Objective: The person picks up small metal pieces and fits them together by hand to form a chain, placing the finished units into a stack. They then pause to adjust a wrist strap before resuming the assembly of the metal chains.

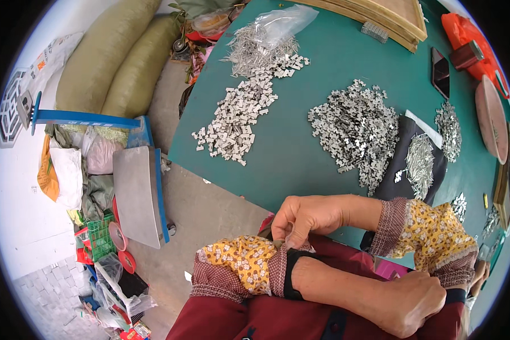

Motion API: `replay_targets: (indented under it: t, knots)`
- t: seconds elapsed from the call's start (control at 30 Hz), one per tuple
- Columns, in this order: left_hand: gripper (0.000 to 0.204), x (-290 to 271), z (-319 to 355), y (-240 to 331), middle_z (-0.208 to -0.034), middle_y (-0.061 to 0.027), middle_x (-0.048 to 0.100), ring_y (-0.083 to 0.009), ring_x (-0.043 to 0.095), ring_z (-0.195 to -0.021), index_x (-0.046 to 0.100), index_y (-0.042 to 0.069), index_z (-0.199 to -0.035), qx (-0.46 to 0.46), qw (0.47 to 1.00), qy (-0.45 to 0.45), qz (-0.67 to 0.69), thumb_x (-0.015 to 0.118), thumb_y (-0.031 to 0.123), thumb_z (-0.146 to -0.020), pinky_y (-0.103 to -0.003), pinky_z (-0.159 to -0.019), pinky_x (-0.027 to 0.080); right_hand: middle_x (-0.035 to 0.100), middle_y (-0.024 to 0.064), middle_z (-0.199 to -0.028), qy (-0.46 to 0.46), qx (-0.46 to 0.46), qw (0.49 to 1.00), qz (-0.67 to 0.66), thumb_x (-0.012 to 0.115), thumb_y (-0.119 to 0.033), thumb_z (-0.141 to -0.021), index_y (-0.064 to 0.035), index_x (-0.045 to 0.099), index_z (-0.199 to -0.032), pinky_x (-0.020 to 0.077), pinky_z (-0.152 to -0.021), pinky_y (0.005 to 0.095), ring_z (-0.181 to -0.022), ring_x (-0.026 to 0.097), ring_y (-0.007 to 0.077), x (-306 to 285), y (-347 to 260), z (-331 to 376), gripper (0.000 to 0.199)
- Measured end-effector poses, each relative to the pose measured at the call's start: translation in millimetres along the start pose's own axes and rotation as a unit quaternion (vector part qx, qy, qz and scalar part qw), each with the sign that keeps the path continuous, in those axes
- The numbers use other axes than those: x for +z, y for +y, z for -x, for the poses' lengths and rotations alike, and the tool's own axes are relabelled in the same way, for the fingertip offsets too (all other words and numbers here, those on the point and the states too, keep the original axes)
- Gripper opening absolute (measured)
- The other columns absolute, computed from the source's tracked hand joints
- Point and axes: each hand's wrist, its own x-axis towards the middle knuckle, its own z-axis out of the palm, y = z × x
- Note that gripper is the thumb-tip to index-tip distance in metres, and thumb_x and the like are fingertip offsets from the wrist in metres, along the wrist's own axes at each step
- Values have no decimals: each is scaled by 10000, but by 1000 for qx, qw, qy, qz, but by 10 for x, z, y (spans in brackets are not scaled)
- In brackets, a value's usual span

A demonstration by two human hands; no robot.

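My left forearm reaches across my lap to the right, and my left hand (411, 306) is closed in a fist with nothing seen sticking out of it. A yellow flowered oversleeve (241, 263) with a brown patterned cuff covers that arm below the elbow, over a dark inner cuff (293, 275). My right hand (303, 220) comes over from the right and pinches the edge of this oversleeve's cuff between thumb and fingers. A matching oversleeve (436, 232) is on my right arm. Both hands are above my dark red clothing (266, 317), by the table's near edge.
The green table (232, 181) carries heaps of small metal pieces (357, 130), more pieces (235, 122) and thin pins (260, 48) under a plastic bag. Pins (420, 164) lie on a dark cloth. A phone (440, 73), wooden frames (379, 17) and a pink dish (491, 119) stand farther off.
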Motion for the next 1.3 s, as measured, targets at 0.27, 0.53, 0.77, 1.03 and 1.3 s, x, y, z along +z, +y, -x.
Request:
replay_targets:
  t: [0.27, 0.53, 0.77, 1.03, 1.3]
  knots:
    - [183, -32, 50, 96, -741, -278, 654, -439, 669, -756, 676, -34, -750, 11, 996, -32, -77, 664, 144, -707, -516, -672, 536, 678, 40, -811, 38, -50, 989, -131, 784, -66, -761, 15, 683, -921, 526, -625, 253, -687, 644, 116, 101, 151, -88, 205]
    - [134, 139, 126, 22, -743, -150, 666, -276, 657, -705, 709, -2, -810, 46, 913, 19, -405, 645, 107, -765, -400, -542, 441, 631, -12, -792, 124, -108, 986, 20, 759, -131, -861, -16, 657, -1004, 486, -668, 235, -750, 606, 84, 241, 34, -27, 210]
    - [214, 35, 268, 224, -812, -161, 623, -280, 535, -678, 729, -18, -900, 132, 769, -10, -626, 593, 133, -835, -389, -528, 329, 650, 51, -887, 148, -123, 962, 194, 640, -154, -960, 14, 595, -1178, 522, -731, 285, -816, 630, 109, 402, -42, 261, 279]
    - [169, -363, 419, 219, -657, -127, 541, -297, 535, -598, 613, 0, -740, 124, 821, 137, -540, 661, 142, -662, -429, -587, 475, 653, 52, -885, 185, -189, 913, 310, 615, -116, -954, 7, 598, -1173, 549, -710, 318, -800, 642, 147, 529, -60, 122, 252]
    - [254, -1048, 1124, 819, -717, -38, 593, -113, 436, -496, 639, 10, -1069, 227, 890, 394, 24, 521, 219, -988, -293, -475, 310, 646, 48, -871, 213, -87, 970, -77, 653, -62, -930, 6, 627, -1026, 573, -616, 332, -748, 645, 151, 694, -207, -62, 120]
